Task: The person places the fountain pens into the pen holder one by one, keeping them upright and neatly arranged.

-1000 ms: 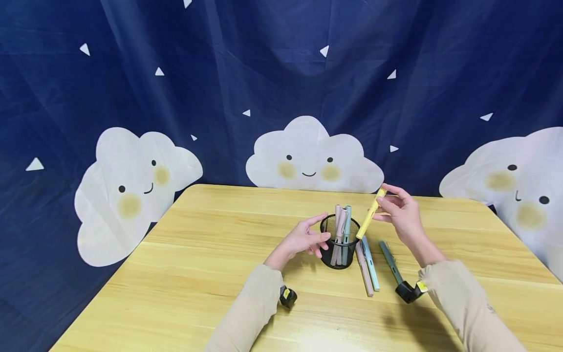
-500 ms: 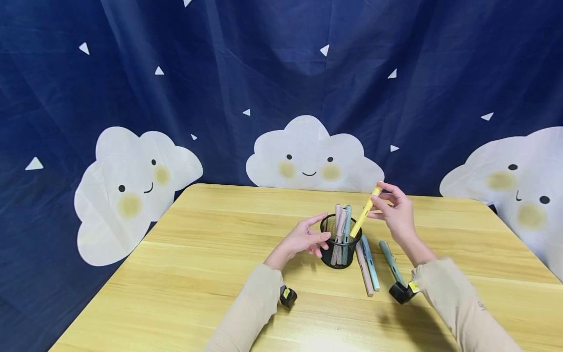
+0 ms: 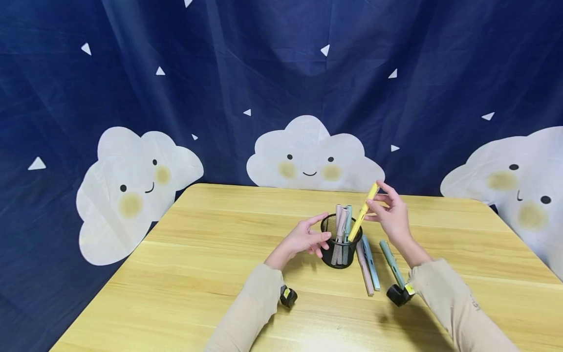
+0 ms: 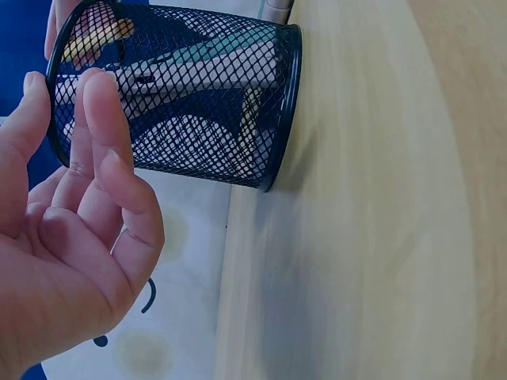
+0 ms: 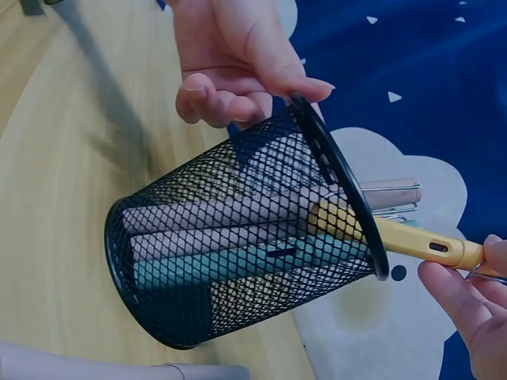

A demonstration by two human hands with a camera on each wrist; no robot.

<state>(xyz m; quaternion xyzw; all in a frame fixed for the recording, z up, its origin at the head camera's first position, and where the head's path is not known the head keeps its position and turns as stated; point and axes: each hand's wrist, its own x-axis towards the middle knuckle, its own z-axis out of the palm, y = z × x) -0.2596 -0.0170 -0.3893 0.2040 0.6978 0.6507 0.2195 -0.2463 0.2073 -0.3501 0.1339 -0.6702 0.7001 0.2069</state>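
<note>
A black mesh pen holder stands upright on the table, with two pale pink pens and a green pen inside. My left hand holds it by the rim from the left, thumb on the near side and index finger on the far side. Above its right side, my right hand pinches a yellow pen near the upper end. The right wrist view shows the yellow pen slanting through the mouth, its lower end just inside the mesh.
Right of the holder, a pink pen and a light blue pen lie side by side on the wooden table. A green pen lies farther right, near the right wrist camera. Behind hangs a blue cloud-print curtain.
My right hand has moved left with the yellow pen, bringing its lower end from beside the rim to inside the holder. The left hand has stayed at the holder.
</note>
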